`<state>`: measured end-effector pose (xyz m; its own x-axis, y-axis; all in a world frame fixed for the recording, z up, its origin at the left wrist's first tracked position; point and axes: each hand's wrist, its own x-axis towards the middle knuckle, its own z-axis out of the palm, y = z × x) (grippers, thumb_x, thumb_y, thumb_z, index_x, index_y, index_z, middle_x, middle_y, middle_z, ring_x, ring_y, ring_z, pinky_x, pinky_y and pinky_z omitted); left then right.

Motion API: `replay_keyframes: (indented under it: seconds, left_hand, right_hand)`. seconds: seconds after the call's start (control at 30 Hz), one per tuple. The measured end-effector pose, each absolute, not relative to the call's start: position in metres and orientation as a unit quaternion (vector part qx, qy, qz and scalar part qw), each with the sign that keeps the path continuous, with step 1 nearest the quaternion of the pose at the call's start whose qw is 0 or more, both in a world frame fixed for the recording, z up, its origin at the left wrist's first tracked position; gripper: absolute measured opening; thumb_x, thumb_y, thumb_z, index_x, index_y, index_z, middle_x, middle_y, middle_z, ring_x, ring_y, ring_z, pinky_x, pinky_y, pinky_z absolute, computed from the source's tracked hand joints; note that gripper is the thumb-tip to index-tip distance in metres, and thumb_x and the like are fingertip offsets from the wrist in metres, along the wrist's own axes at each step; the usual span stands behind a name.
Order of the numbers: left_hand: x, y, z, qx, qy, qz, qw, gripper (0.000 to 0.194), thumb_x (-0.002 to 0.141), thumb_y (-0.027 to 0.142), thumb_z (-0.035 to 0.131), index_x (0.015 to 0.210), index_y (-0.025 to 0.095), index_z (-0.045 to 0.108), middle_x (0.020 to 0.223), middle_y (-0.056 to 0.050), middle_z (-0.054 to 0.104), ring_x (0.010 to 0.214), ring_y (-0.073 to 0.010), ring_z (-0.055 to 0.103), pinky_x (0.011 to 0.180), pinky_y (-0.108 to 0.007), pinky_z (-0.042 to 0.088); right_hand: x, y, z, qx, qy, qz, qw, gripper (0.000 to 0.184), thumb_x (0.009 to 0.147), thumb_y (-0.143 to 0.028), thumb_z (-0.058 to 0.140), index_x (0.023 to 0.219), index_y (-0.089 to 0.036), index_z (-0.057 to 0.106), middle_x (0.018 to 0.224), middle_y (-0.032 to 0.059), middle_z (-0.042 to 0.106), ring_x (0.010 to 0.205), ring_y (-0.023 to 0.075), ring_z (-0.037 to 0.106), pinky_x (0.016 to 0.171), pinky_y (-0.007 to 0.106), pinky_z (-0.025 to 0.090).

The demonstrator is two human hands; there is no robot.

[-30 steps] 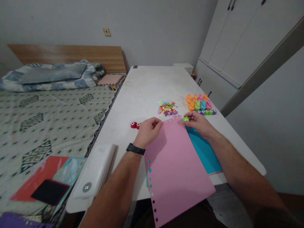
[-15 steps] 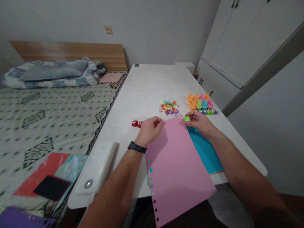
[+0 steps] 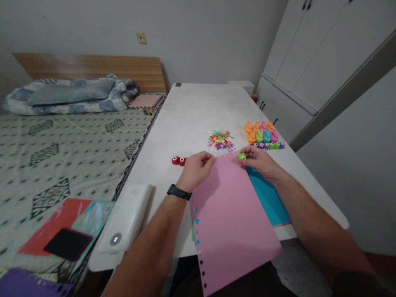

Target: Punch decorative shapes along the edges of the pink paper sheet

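Observation:
A pink sheet of paper (image 3: 233, 218) slants toward me over the table's near edge, with shapes punched along its left and far edges. My left hand (image 3: 198, 169) pinches its far left corner between thumb and fingers. At the far right corner, my right hand (image 3: 258, 161) is closed on a small green craft punch (image 3: 241, 156), which sits at the paper's edge. Two red craft punches (image 3: 178, 161) stand just left of my left hand. Beneath the pink sheet lies blue paper (image 3: 267, 196). Beyond it is a pile of colourful paper cutouts (image 3: 220, 139).
Several orange, green, blue and pink punches (image 3: 261, 133) stand in rows at the right, with smaller ones (image 3: 269, 145) in front. A white device (image 3: 125, 218) lies at the table's left edge. On the bed are a dark phone-like slab (image 3: 68, 244) and red paper (image 3: 52, 227).
My right hand and the green punch have shifted slightly left along the paper's far edge. The left hand keeps its pinch, nearly still.

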<state>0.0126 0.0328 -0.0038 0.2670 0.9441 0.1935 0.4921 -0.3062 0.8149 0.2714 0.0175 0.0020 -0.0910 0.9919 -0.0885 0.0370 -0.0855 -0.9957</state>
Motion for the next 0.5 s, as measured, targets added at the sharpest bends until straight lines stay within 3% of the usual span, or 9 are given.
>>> replay_keyframes:
  seconds: [0.5]
  left_hand:
    - [0.0119,0.0334,-0.0023,0.72,0.501,0.353,0.326,0.028,0.091,0.043,0.058,0.087,0.018,0.07,0.079,-0.003,0.072,0.071,-0.017,0.063,0.065,-0.028,0.044]
  right_hand:
    - [0.2722,0.0195,-0.0054,-0.487,-0.489,0.56,0.459,0.049,0.063,-0.031,0.092,0.1,-0.021,0.06,0.084,-0.0009,0.069,0.069,0.0126,0.061,0.066,0.029,0.048]
